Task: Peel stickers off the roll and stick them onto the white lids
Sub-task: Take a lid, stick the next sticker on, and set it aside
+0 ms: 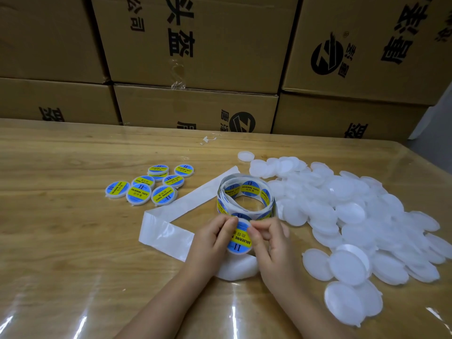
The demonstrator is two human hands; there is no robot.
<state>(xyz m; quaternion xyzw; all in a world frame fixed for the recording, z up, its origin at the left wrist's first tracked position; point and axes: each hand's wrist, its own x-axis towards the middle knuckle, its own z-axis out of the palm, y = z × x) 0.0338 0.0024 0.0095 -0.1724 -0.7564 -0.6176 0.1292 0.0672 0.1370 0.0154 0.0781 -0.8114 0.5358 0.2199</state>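
Stacked boxes (195,45) fill the wall behind your bench (61,241). On the bench's right side lies a big heap of plain white lids (354,216), overlapping one another. A bare backing strip (171,216) runs left from the roll (245,199), then folds back toward your left hand (211,241). The loose roll sits just beyond your hands, blue-and-yellow stickers showing on its inner face. Well to the left, a cluster of labelled lids (149,185) lies flat. Your left hand and right hand (271,243) meet at the near middle, fingers (227,227) curled, pinching one lid (245,221) by opposite edges; a sticker (241,238) covers its face.
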